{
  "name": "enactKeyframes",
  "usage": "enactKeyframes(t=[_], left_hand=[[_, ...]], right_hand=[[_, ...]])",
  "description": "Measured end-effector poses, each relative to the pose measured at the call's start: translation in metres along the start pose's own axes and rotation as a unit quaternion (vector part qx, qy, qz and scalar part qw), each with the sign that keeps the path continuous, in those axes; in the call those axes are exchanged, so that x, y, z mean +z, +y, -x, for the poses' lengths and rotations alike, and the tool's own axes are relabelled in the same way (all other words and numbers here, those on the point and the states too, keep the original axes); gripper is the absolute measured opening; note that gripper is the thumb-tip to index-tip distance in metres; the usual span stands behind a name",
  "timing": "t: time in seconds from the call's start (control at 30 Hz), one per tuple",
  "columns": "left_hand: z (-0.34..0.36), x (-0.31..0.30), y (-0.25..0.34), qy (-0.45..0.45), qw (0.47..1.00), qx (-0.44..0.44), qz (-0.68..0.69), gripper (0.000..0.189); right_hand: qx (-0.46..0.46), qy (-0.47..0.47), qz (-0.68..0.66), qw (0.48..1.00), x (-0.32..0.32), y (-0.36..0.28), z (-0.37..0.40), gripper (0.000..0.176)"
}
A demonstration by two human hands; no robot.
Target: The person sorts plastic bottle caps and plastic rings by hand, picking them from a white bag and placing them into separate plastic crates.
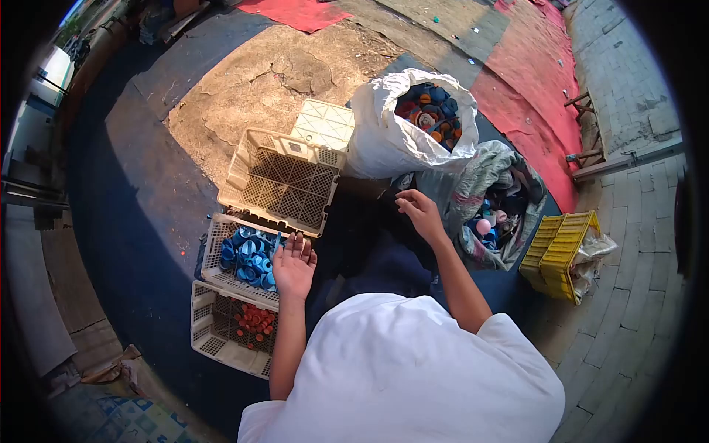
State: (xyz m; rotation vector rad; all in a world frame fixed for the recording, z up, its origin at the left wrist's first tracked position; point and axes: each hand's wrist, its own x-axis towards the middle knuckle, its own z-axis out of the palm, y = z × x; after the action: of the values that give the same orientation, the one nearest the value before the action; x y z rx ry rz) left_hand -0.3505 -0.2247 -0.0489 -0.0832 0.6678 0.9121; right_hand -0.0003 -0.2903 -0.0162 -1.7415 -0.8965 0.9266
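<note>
My left hand (294, 267) is palm up with its fingers apart and nothing visible in it. It is beside a beige plastic crate (210, 255) that holds blue plastic caps (249, 255). My right hand (421, 214) hovers over the dark area in front of me, its fingers curled together; anything between the fingertips is too small or hidden to make out. Beyond it stands a white woven sack (369, 125) filled with blue, orange and dark caps (436, 114). To its right, a grey-green sack (473, 184) contains mixed pieces, among them a pink ball-like one (484, 227).
An upper beige crate (284, 184) shows only its mesh floor. Closer in on the left, another crate (203, 325) contains red-orange caps (252, 323). A pale upturned crate (325, 122) lies behind. Yellow crates (554, 255) stand right, near a block wall (628, 236). Red sheeting (524, 103) covers ground.
</note>
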Motion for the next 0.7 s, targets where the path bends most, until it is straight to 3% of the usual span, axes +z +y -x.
enactKeyframes(t=[0.27,0.37,0.47,0.57,0.7], left_hand=[[-0.108,0.109,-0.097,-0.017,0.995,-0.059,-0.084,0.043],[-0.142,0.178,-0.147,0.008,0.975,-0.074,-0.21,0.043],[-0.162,0.224,-0.194,-0.046,0.936,0.02,-0.348,0.038],[-0.181,0.249,-0.215,-0.104,0.947,-0.02,-0.303,0.035],[-0.204,0.256,-0.224,-0.091,0.901,0.038,-0.422,0.029]], right_hand=[[-0.01,0.021,0.007,1.0,-0.096,0.013,-0.057,0.023],[0.004,-0.002,0.004,1.0,-0.135,0.012,-0.075,0.022],[-0.027,0.027,0.012,0.999,-0.166,0.018,-0.09,0.019],[-0.04,0.049,0.017,0.998,-0.188,0.016,-0.111,0.017],[-0.029,0.046,0.06,0.997,-0.194,0.006,-0.142,0.017]])
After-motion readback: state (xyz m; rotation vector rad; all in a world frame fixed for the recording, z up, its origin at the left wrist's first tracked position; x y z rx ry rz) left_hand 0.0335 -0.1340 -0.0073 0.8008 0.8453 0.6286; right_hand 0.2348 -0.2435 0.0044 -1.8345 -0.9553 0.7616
